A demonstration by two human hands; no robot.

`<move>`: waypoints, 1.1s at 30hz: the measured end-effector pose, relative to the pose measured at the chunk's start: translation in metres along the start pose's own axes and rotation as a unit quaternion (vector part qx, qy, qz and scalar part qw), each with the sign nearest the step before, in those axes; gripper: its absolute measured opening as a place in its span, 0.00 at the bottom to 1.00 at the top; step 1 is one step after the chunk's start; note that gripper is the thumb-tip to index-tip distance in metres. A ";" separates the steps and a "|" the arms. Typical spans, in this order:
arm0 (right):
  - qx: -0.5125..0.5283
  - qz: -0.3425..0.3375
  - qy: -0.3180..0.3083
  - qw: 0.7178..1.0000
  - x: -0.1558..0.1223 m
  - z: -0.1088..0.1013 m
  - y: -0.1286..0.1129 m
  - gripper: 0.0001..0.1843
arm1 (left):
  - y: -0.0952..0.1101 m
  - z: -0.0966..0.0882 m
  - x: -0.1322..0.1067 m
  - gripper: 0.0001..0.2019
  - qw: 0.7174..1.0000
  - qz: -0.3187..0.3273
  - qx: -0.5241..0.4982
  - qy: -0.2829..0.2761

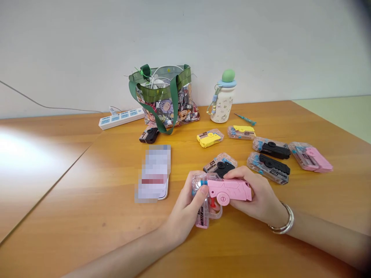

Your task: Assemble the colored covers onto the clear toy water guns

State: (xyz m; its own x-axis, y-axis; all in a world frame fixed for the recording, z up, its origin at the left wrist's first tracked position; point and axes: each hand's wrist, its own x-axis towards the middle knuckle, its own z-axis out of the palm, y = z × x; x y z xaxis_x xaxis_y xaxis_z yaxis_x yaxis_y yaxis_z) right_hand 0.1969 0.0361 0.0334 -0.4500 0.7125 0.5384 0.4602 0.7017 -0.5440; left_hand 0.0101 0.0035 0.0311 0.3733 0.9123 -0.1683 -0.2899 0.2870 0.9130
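Observation:
Between my two hands is a pink and clear toy water gun (230,190), unfolded, with its pink barrel pointing right and a red trigger showing under it. My left hand (185,204) is closed around the clear rear and grip, the thumb lying across its side. My right hand (257,193) grips the pink barrel from behind and below; some of its fingers are hidden. Just beyond the held gun lies a folded black and clear water gun (222,164), partly covered by my right hand.
Folded water guns lie around: black (271,148), pink (311,156), yellow (210,138) and others. A phone (155,170) lies left of my hands. Further back are a power strip (121,117), a green-trimmed bag (166,100), a bottle (224,100) and a small blue screwdriver-like tool (245,119).

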 end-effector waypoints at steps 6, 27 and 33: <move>0.261 0.151 -0.049 0.952 -0.003 0.009 -0.008 0.15 | -0.005 0.000 -0.002 0.11 0.999 0.036 -0.001 -0.005; 0.129 0.082 -0.020 0.988 -0.006 0.002 -0.007 0.17 | 0.000 -0.005 -0.001 0.14 0.990 0.066 0.126 0.010; -0.203 -0.183 -0.012 0.962 0.003 -0.010 -0.002 0.10 | -0.001 -0.003 0.000 0.13 0.991 0.038 0.129 0.014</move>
State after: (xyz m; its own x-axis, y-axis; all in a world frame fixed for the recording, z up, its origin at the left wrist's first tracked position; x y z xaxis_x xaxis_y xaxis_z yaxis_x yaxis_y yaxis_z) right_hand 0.2022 0.0369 0.0422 -0.6541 0.4212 0.6283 0.5262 0.8501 -0.0220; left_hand 0.0080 0.0037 0.0295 0.3344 0.9368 -0.1029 -0.0798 0.1370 0.9874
